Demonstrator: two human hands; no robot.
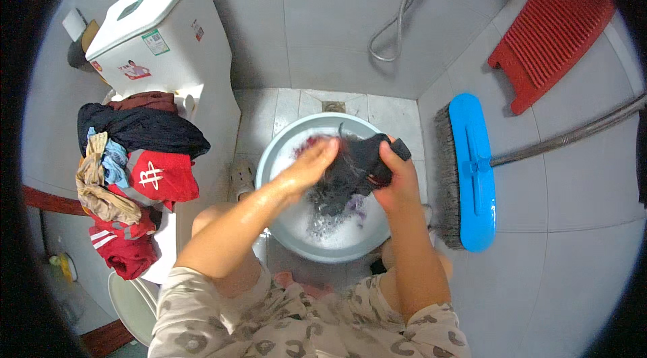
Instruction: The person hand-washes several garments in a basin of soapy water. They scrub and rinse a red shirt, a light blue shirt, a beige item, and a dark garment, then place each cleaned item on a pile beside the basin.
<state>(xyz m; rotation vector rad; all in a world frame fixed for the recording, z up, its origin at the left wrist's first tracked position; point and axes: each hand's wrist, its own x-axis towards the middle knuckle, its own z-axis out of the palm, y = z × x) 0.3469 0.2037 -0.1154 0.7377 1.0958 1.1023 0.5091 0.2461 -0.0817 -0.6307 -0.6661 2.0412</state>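
A wet black garment (356,166) is held up over a round pale blue-grey basin (264,156) full of white suds (298,226). My right hand (399,176) grips its right side, the thumb on top of the bunched cloth. Against the garment's left edge lies my left hand (313,161), slightly blurred; whether its fingers pinch the fabric is hidden. The lower part of the garment hangs into the foam. Dark red cloth (308,145) shows in the suds behind my left hand, and a purple patch (356,206) shows near the front.
Left stands a white toilet (212,80), with red, black, beige and blue clothes (146,130) heaped on it. A blue-headed broom (472,171) and a red washboard (556,29) lean at the right wall. A shower hose (402,19) hangs behind. A floor drain (333,106) lies beyond the basin.
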